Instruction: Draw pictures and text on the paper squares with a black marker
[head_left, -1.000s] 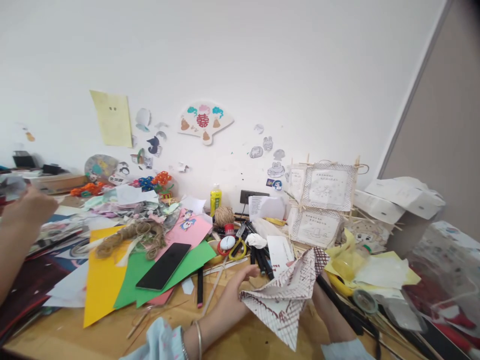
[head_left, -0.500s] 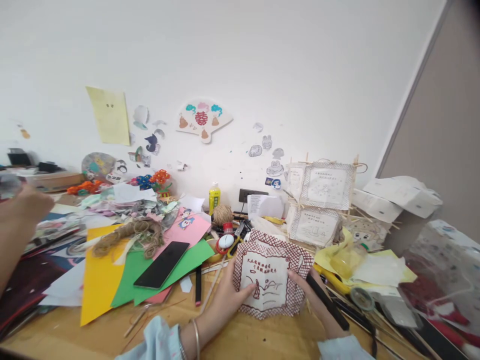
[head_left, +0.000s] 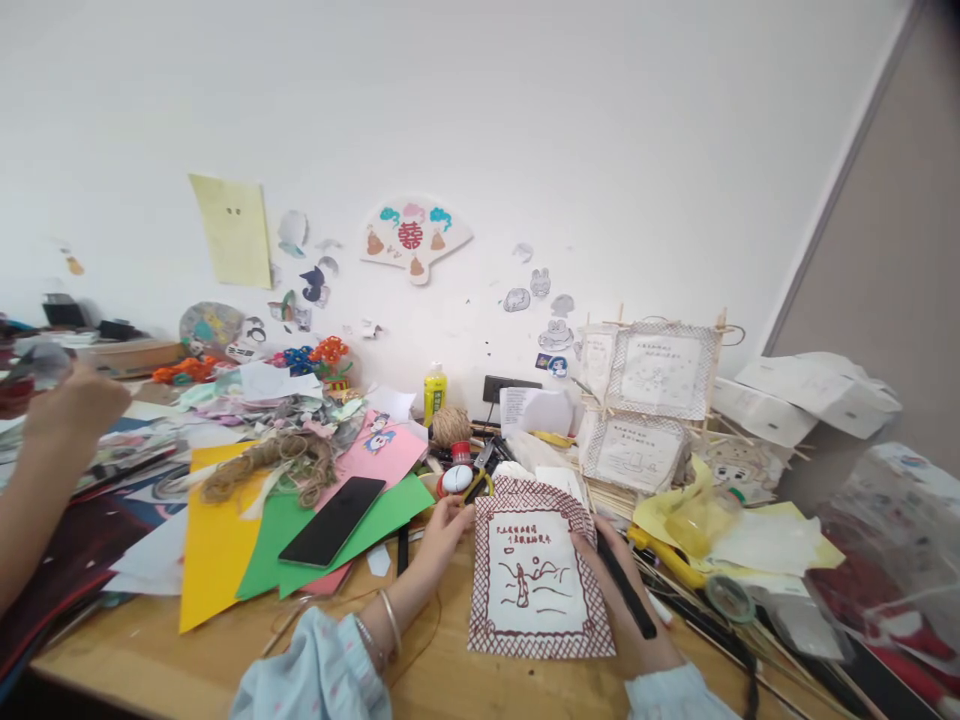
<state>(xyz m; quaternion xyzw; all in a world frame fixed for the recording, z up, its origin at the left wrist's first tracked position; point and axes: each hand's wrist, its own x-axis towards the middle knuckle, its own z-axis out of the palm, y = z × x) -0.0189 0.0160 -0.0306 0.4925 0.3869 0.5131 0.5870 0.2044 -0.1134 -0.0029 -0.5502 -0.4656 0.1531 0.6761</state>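
The white paper sheet with brown crosshatched border [head_left: 534, 565] is lengthwise between our hands: our right grip [head_left: 602, 583], on its right edge, holds a black marker [head_left: 626, 588]; whether our left grip [head_left: 444, 532] is closed, we cannot tell.

The light brown worktop [head_left: 442, 685] crosses the lower frame. On it lie a yellow sheet [head_left: 214, 565], left of centre, and a small white scrap [head_left: 379, 561]; whether the patterned paper [head_left: 551, 590], lower centre, touches it is unclear.
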